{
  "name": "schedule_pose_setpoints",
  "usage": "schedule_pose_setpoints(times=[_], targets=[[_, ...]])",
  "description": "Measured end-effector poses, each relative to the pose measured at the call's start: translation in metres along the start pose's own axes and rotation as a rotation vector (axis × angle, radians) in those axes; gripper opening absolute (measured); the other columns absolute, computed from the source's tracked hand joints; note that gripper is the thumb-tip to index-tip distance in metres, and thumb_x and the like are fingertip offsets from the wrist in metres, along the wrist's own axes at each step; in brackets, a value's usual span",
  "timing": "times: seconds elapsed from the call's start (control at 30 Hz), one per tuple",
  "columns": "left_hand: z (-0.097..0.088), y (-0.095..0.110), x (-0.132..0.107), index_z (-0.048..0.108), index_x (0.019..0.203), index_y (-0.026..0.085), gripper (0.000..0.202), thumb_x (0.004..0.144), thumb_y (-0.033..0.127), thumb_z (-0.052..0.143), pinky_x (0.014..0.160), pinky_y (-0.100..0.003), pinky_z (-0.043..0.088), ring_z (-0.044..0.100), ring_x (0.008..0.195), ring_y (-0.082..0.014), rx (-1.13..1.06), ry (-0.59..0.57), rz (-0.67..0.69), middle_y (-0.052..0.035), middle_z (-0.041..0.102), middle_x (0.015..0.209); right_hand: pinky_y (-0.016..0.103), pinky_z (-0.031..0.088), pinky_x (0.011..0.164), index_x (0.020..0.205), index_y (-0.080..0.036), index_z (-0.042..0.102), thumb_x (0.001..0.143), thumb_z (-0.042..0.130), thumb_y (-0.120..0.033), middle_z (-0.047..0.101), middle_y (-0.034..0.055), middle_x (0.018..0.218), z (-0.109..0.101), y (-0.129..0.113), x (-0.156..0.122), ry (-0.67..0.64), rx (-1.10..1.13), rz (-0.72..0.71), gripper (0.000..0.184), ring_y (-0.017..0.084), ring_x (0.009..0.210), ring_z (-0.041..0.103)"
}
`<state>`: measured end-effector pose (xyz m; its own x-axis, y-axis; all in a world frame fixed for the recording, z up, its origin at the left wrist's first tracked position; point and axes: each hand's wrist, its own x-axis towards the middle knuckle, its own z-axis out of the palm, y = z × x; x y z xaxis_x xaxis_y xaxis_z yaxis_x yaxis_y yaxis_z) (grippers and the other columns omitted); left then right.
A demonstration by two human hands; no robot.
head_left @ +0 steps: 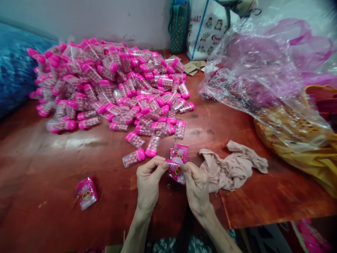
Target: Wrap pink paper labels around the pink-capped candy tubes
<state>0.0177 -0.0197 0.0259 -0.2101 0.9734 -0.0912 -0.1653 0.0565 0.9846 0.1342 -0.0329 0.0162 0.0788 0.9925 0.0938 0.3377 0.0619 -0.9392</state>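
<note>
Both my hands pinch a small pink printed sleeve label [178,161] just above the near edge of the red-brown table [52,165]. My left hand [149,182] grips its left side with thumb and fingers closed. My right hand [196,186] grips its right side the same way. A clear candy bottle with a pink cap [133,158] lies a little beyond my left hand. A big heap of such pink-capped bottles [110,84] covers the far left of the table.
A bundle of pink labels [86,193] lies at the near left. A crumpled beige cloth [231,167] sits right of my hands. A clear plastic bag [263,77] over yellow bags fills the right. Printed bags [207,28] stand against the wall.
</note>
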Motion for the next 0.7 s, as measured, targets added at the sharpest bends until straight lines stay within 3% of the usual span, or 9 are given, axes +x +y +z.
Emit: schedule_pose_setpoints(times=[0.17,0.3,0.37,0.43,0.57,0.7], targets=[[0.004,0.001,-0.006,0.065,0.063,0.019,0.007,0.07,0.019,0.067,0.058,-0.025,0.041,0.052,0.059,-0.0131,0.308,0.19,0.156,0.0024,0.058,0.061,0.025,0.033,0.052,0.063,-0.018,0.052,0.092,0.041,-0.028,0.049,-0.0006,0.058,-0.001,-0.001,0.002,0.026,-0.083,-0.137,0.033,0.013,0.057,0.044],[0.006,0.001,-0.008,0.064,0.064,0.02,0.01,0.066,0.012,0.07,0.069,-0.028,0.043,0.058,0.074,-0.0161,0.266,0.246,0.268,0.0,0.063,0.076,0.025,0.033,0.052,0.062,-0.018,0.052,0.092,0.041,-0.028,0.05,-0.0004,0.058,-0.001,0.001,0.003,0.039,-0.103,-0.113,0.033,0.013,0.056,0.045],[0.006,0.001,-0.007,0.06,0.059,0.019,0.015,0.064,0.009,0.07,0.073,-0.028,0.043,0.058,0.081,-0.017,0.14,0.212,0.22,-0.0009,0.064,0.081,0.025,0.032,0.051,0.061,-0.018,0.051,0.092,0.04,-0.027,0.05,-0.001,0.058,-0.001,0.003,0.004,0.027,-0.092,-0.082,0.034,0.012,0.055,0.044],[0.004,0.001,-0.005,0.057,0.055,0.018,0.018,0.066,0.009,0.069,0.074,-0.029,0.044,0.058,0.084,-0.0183,-0.003,0.105,0.115,-0.0027,0.064,0.085,0.024,0.03,0.049,0.059,-0.018,0.048,0.092,0.04,-0.028,0.048,-0.0019,0.058,-0.003,0.004,0.005,-0.004,-0.055,-0.026,0.035,0.011,0.054,0.043],[0.001,0.004,-0.002,0.065,0.067,0.017,0.007,0.067,0.01,0.068,0.08,-0.035,0.045,0.058,0.095,-0.0242,-0.095,-0.106,0.011,-0.0082,0.063,0.1,0.023,0.026,0.046,0.055,-0.018,0.042,0.091,0.04,-0.033,0.038,-0.0042,0.054,-0.008,0.005,0.009,-0.057,0.02,0.063,0.039,0.009,0.049,0.036],[0.001,0.005,-0.002,0.065,0.064,0.018,0.01,0.068,0.009,0.066,0.082,-0.034,0.044,0.057,0.095,-0.0221,-0.056,-0.046,0.083,-0.0062,0.063,0.1,0.023,0.026,0.046,0.055,-0.017,0.045,0.091,0.041,-0.034,0.035,-0.0045,0.053,-0.012,0.006,0.009,-0.098,0.053,0.084,0.04,0.009,0.049,0.033]])
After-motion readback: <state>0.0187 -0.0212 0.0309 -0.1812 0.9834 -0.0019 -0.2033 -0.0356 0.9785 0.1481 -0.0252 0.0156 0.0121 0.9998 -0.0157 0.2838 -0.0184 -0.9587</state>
